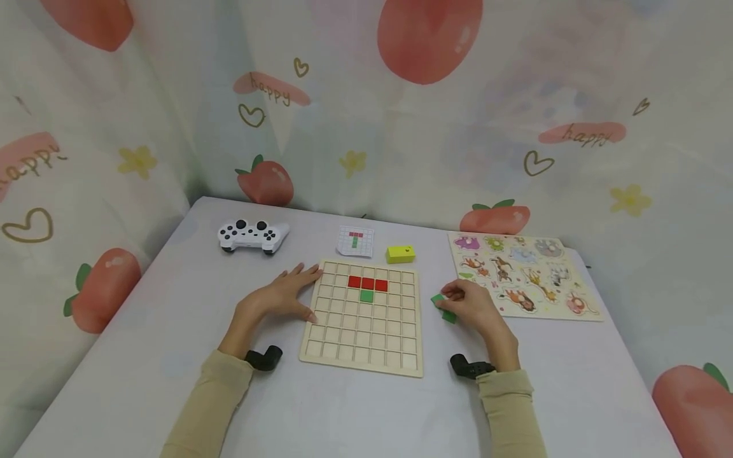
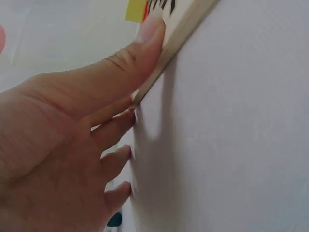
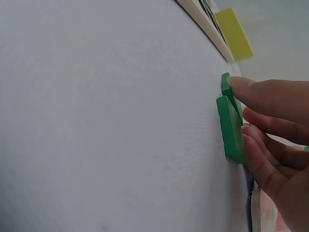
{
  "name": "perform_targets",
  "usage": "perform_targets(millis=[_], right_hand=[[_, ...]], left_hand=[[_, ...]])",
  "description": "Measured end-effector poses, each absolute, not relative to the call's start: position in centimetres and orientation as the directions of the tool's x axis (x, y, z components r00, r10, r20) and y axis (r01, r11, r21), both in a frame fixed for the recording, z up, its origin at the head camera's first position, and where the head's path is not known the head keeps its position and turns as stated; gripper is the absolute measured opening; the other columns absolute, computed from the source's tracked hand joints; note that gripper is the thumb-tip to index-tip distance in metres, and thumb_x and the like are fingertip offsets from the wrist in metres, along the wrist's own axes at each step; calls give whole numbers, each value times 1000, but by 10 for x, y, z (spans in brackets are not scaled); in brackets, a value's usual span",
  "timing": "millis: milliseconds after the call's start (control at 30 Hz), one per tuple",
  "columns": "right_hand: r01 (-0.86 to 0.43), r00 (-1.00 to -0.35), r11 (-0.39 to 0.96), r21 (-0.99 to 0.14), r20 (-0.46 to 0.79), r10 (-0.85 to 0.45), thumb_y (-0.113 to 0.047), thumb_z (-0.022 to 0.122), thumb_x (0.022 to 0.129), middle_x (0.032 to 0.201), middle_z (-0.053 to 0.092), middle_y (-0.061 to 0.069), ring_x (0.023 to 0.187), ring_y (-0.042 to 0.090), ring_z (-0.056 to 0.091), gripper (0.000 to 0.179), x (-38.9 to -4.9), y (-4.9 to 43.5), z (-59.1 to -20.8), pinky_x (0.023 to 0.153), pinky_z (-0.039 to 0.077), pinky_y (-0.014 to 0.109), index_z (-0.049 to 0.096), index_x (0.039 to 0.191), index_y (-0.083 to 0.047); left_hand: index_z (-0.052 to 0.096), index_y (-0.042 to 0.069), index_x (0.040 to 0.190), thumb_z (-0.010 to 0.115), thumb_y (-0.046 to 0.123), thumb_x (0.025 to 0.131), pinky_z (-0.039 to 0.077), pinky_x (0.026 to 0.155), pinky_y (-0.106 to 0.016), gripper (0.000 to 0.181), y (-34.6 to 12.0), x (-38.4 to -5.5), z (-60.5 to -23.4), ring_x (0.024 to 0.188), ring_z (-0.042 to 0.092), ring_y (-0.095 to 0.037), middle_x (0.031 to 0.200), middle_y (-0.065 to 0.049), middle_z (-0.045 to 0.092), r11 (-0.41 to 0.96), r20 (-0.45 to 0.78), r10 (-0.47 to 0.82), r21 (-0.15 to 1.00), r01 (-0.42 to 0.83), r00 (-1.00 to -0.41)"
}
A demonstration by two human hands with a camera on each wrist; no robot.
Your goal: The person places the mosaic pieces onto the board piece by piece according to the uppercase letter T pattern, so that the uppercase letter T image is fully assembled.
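A square wooden grid board (image 1: 361,367) lies on the table, with a row of three red tiles (image 1: 368,283) and one green tile (image 1: 366,296) below the middle one. At the board's left edge is my left hand (image 1: 280,294), fingers spread; its thumb (image 2: 153,36) rests on the rim and the fingertips reach the edge farther up. To the right of the board, my right hand (image 1: 469,305) pinches a green tile (image 3: 225,84) between thumb and fingers. Another green tile (image 3: 229,130) lies against it, beside the fingertips.
Behind the board are a small pattern card (image 1: 356,242) with a red and green T and a yellow block (image 1: 400,254). A white game controller (image 1: 252,237) lies at the back left. An animal puzzle board (image 1: 550,312) is right of my right hand.
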State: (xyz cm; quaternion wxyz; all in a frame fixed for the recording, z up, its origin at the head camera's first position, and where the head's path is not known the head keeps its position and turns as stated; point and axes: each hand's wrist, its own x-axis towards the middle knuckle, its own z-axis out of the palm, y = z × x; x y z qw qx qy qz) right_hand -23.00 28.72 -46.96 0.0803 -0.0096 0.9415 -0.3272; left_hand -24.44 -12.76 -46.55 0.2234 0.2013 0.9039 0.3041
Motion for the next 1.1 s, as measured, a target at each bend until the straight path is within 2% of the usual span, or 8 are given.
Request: perform_targets(millis=[300, 667, 1100], right_hand=[[20, -985, 798, -603, -148, -86, -16, 77, 92, 102, 69, 16, 93, 25, 65, 28, -232, 284, -471, 77, 54, 33, 71, 111, 3], [16, -989, 795, -606, -127, -77, -15, 77, 91, 101, 65, 13, 91, 23, 62, 29, -231, 284, -472, 75, 51, 28, 71, 114, 1], [19, -987, 791, -611, -135, -81, -15, 77, 91, 101, 66, 15, 92, 25, 62, 30, -230, 284, -469, 77, 52, 31, 69, 113, 3]], left_hand=[[29, 12, 163, 89, 31, 78, 1, 129, -60, 106, -130, -245, -469, 161, 1, -35, 172, -5, 20, 756, -309, 461, 628, 186, -832], [30, 9, 163, 88, 31, 79, -1, 130, -58, 104, -129, -244, -470, 161, 1, -38, 172, -8, 19, 738, -274, 492, 634, 229, -827], [30, 6, 162, 88, 32, 80, -1, 130, -59, 104, -130, -245, -471, 160, 2, -40, 171, -11, 21, 724, -253, 512, 642, 253, -821]])
